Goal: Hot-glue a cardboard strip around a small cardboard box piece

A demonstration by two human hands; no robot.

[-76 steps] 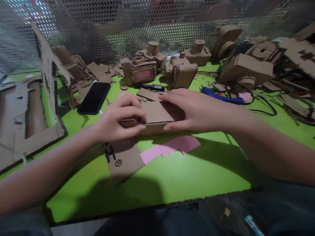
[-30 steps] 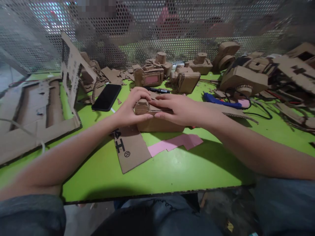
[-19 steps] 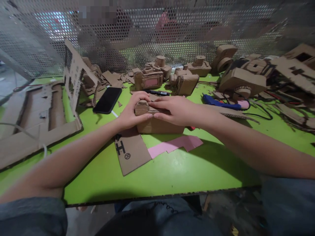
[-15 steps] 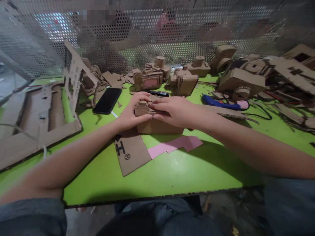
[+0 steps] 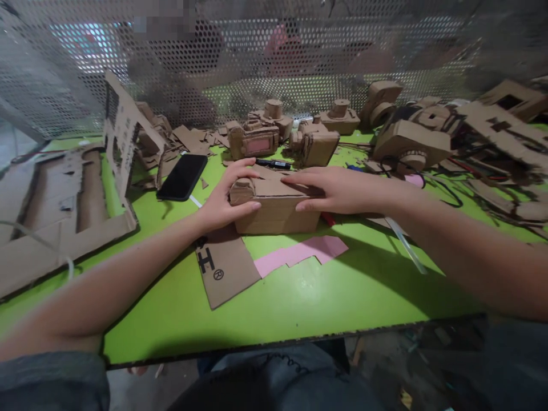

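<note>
A small cardboard box (image 5: 278, 212) with a raised rounded block at its left end stands on the green table in front of me. My left hand (image 5: 229, 197) is wrapped round that left end, thumb along the front and fingers over the back. My right hand (image 5: 321, 188) grips the right part, with fingers flat on the top and thumb against the front face. Under the box's left side lies a flat cardboard piece (image 5: 229, 274) with black print. A pink paper strip (image 5: 303, 256) rests just in front of the box.
Behind the box are a black marker (image 5: 274, 164) and several cardboard camera models (image 5: 252, 140). A phone (image 5: 183, 177) lies to the left, near a large cut cardboard frame (image 5: 89, 237). A clear glue stick (image 5: 406, 245) shows beneath my right forearm. Perforated metal screen (image 5: 240, 63) at the back.
My right hand has slid right along the top of the box, uncovering its middle. My left hand stays at the left end. The blue glue gun is now mostly hidden by my right arm.
</note>
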